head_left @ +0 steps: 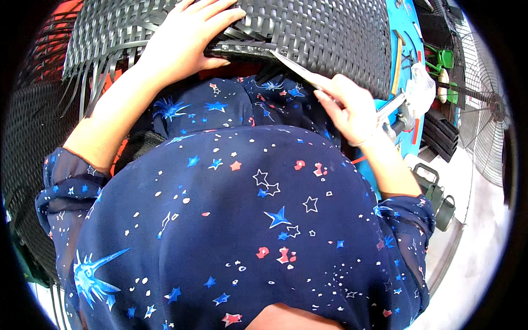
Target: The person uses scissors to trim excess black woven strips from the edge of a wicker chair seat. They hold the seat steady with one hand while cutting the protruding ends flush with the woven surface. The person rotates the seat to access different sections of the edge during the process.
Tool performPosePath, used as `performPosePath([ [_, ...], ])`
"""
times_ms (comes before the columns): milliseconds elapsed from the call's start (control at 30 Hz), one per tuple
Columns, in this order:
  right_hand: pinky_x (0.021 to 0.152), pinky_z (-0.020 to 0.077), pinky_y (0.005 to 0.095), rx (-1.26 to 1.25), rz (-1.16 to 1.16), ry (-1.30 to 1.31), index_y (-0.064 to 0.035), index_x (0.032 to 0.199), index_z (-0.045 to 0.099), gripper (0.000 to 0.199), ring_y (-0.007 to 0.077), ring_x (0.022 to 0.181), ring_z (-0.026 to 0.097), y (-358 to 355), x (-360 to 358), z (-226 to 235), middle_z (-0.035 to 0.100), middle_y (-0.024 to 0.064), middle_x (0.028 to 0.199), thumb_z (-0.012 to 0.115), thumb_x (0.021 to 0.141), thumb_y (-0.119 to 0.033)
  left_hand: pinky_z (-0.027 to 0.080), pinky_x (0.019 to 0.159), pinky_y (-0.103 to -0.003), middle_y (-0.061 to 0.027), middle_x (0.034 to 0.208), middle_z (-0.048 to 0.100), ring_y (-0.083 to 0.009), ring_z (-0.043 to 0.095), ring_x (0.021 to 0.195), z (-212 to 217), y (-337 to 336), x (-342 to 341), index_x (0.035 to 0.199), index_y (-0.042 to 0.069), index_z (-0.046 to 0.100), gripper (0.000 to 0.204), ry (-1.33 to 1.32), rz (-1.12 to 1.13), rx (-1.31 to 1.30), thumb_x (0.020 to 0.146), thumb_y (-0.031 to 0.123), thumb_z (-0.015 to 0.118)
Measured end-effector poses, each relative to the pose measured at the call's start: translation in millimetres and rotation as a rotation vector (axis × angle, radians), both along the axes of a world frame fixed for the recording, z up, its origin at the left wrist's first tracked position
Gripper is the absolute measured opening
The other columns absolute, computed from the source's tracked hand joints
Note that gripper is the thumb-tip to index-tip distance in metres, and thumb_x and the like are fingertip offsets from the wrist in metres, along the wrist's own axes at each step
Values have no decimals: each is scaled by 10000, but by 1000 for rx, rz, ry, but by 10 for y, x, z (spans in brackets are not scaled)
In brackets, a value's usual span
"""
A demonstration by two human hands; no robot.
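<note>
A black panel (330,33) woven from flat plastic strips fills the upper part of the head view, tilted in front of my lap. My left hand (190,36) lies on it with fingers stretched over the weave and the thumb apart, near the panel's lower edge. Several loose strip ends (96,82) hang from the left side. In my right hand (349,104) is a slim, pointed metal blade (297,68), its tip touching or very near the panel's lower edge. The fingers cover the blade's handle, so the kind of tool does not show.
To the right stands a blue work surface (408,25) with a wooden-handled tool (396,66) and a clear plastic bag (422,91). Beyond are a large caged fan (495,110) and a dark green container (444,213). More black weave (33,121) rises at the left.
</note>
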State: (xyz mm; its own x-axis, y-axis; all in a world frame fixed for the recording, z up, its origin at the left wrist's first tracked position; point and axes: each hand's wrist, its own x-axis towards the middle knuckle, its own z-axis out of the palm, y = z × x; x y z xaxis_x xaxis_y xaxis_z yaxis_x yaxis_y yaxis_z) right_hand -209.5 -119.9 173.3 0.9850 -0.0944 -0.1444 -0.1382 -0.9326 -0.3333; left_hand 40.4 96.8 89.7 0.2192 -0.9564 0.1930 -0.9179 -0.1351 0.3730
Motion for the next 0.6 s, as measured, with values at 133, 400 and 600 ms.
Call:
performPosePath([
  [133, 691, 522, 346, 103, -143, -84, -141, 1322, 686, 393, 272, 720, 631, 91, -145, -398, 580, 94, 810, 696, 930, -111, 307, 1194, -548, -186, 1537, 471, -356, 413, 1455, -7, 21, -8, 1407, 68, 535, 810, -19, 1, 1, 728, 347, 877],
  [400, 699, 458, 268, 371, -308, -241, -24, 1351, 636, 408, 112, 754, 536, 246, -54, -264, 596, 37, 931, 702, 949, -58, 302, 1199, -542, -198, 1524, 470, -368, 420, 1440, -33, 33, -7, 1407, 60, 524, 816, 53, -16, -19, 727, 342, 876],
  [600, 675, 489, 339, 18, 19, 21, -82, 1304, 668, 446, 241, 682, 572, 253, 116, 346, 556, 95, 825, 707, 862, -31, 298, 1202, -537, -193, 1529, 466, -361, 417, 1444, -3, 21, 4, 1410, 55, 523, 820, 39, -15, -33, 728, 348, 873],
])
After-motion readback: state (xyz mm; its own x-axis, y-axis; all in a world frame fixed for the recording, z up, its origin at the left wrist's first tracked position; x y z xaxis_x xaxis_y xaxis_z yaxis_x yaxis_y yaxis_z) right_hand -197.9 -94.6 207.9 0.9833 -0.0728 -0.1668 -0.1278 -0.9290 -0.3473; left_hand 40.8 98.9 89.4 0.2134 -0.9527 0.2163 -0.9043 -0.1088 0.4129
